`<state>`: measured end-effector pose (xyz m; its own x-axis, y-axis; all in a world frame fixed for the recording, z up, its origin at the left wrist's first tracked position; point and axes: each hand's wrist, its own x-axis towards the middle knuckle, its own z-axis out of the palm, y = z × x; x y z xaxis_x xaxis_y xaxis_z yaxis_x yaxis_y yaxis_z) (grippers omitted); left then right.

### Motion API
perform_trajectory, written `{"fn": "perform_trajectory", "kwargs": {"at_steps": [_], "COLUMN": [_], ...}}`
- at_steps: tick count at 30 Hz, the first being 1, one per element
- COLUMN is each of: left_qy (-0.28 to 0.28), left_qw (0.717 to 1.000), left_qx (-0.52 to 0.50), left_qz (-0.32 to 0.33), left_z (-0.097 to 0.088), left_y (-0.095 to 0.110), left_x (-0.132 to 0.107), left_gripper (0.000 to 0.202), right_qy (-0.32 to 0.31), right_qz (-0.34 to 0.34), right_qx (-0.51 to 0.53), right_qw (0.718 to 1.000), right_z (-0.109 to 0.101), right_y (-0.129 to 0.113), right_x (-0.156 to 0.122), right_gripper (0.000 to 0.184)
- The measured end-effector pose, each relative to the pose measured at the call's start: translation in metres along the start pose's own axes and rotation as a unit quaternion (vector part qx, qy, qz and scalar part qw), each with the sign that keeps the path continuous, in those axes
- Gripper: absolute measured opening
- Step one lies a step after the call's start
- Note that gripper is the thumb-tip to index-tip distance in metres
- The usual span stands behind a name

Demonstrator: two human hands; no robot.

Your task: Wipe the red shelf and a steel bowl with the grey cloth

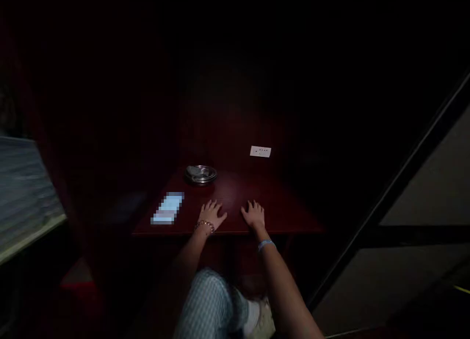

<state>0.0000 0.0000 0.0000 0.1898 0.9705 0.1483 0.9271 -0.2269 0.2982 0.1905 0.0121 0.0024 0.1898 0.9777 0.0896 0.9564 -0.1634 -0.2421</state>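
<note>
Dimly lit, the scene centres on a small dark red table (279,206), and everything else is best placed against it. Both hands lie flat on its near part, palms down and fingers spread: the left hand (212,214), with a beaded bracelet (205,225) at the wrist, and the right hand (253,215), with a pale blue wristband (266,244), rest side by side, close together but apart. Neither grip closes on anything; the fingers are loose and released against the bare wood. As far as the view shows, nothing on the table is in hand or being moved, so whatever work there is looks unstarted at this moment, with both hands simply resting. On the table's left part, just left of the left hand and not touching it, lies one lit phone (168,208), its screen blurred out. At the table's far edge, beyond the left hand, sits one round metal ashtray (200,174), shallow and shiny; what it holds is too dark to tell. Behind the table, on the dark wall, is one white socket plate (260,152). Below the table's near edge the person's light checked trouser leg (209,304) and a pale shoe (262,322) show. The count, then: two hands, one phone, one ashtray, one wall plate, one table.
</note>
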Motion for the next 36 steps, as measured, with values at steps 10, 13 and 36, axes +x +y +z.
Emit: {"fn": "perform_trajectory", "kwargs": {"at_steps": [10,13,36], "left_qy": [0.022,0.025,0.017], "left_qw": [1.0,1.0,1.0], "left_qx": [0.004,0.007,0.003], "left_qz": [0.005,0.006,0.0], "left_z": [0.007,0.009,0.008], "left_y": [-0.003,-0.004,-0.004], "left_x": [0.002,0.004,0.004], "left_gripper": [0.059,0.059,0.06], "right_qy": [-0.002,0.005,0.007], "right_qz": [0.004,0.005,0.004], "right_qx": [0.006,0.009,0.006], "right_qw": [1.0,1.0,1.0], "right_z": [-0.002,-0.002,-0.003], "right_y": [0.0,-0.001,-0.001], "right_x": [-0.002,-0.003,-0.003], "right_gripper": [0.066,0.065,0.065]}}
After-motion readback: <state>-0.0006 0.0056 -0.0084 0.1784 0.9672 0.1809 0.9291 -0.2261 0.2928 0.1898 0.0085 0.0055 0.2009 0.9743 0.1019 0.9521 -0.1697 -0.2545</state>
